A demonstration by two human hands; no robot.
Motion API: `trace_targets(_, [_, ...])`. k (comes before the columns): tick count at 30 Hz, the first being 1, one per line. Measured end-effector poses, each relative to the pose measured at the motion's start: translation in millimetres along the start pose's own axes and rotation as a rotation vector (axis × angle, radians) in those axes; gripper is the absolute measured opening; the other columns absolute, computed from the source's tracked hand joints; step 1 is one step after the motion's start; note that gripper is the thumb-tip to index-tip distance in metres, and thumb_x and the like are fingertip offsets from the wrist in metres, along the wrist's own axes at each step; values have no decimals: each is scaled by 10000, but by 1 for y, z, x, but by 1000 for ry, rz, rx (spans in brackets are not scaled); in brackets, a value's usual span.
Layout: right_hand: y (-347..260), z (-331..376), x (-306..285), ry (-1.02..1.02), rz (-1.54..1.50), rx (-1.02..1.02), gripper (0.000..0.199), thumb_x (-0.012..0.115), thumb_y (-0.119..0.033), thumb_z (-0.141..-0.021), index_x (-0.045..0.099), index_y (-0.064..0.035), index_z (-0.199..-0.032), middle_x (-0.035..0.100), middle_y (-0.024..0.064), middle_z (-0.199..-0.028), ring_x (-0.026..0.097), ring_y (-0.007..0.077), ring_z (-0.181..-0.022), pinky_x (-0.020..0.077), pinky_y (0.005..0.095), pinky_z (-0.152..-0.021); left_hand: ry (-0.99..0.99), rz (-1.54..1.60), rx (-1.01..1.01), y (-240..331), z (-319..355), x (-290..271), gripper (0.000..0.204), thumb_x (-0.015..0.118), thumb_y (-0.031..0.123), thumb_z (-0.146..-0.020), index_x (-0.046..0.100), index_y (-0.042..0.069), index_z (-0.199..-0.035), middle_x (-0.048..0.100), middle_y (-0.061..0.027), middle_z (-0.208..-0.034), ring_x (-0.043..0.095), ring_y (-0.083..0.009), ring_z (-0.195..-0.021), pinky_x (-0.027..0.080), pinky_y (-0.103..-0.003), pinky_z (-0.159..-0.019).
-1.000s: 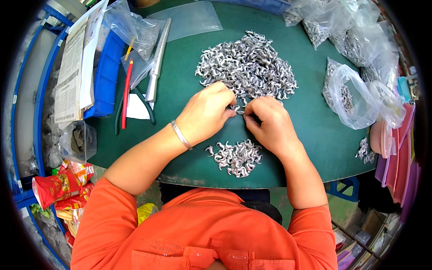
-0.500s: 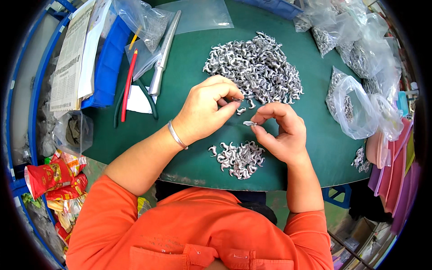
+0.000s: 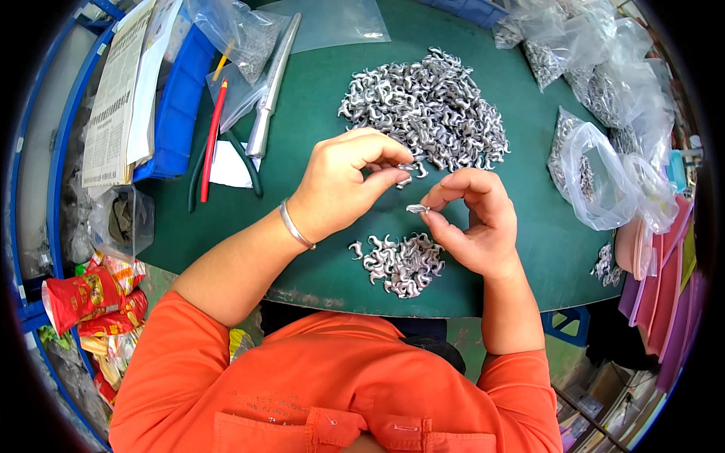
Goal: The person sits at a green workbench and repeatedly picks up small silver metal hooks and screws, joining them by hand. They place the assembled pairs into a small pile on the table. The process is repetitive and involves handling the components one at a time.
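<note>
Hands drawn apart since earlier frame. Right hand [image 3: 479, 226] pinched on small metal piece [image 3: 417, 208]; left hand [image 3: 343, 185] fingers clamped on another piece [image 3: 405, 167]. Small sorted pile [image 3: 404, 263] at 6 o'clock; large pile [image 3: 427, 109] at 12 judged mostly unprocessed.

There is one view only, from a camera worn on the person's head, so no second view shares the scene. It looks steeply down, almost straight, over the orange shirt [image 3: 325, 392] at the lower edge and onto the green table [image 3: 317, 121] in front of the body. The view is close: the left hand [image 3: 343, 185] and the right hand [image 3: 476, 223] sit near the middle and fill a large part of it. The lens is a wide fisheye, so the table edge bends and the corners are black. The far side of the table lies toward the top.
</note>
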State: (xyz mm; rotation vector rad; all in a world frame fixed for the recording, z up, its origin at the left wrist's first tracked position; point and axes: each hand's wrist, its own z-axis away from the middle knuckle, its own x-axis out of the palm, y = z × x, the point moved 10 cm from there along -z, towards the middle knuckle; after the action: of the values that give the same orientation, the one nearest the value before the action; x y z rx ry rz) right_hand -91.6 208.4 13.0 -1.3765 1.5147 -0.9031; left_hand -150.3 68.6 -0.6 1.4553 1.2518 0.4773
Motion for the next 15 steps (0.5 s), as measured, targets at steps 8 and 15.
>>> trace_targets(8, [-20, 4, 35, -445, 196, -177, 151, 695, 52, -691, 656, -45, -800, 649, 76, -783, 630, 247, -717, 502, 343, -643, 29, 121, -25, 0, 1, 0, 317, 721, -79, -786, 596, -11, -1069, 680, -79, -953, 675, -140, -876, 560, -268, -777])
trace_targets(15, [-15, 12, 48, -607, 151, -133, 132, 670, 41, -699, 656, -43, -799, 651, 73, -784, 620, 256, -696, 501, 354, -638, 14, 139, -19, 3, 2, 2, 348, 688, -107, -804, 571, -21, -1120, 665, -98, -990, 683, -167, -925, 568, -284, -794])
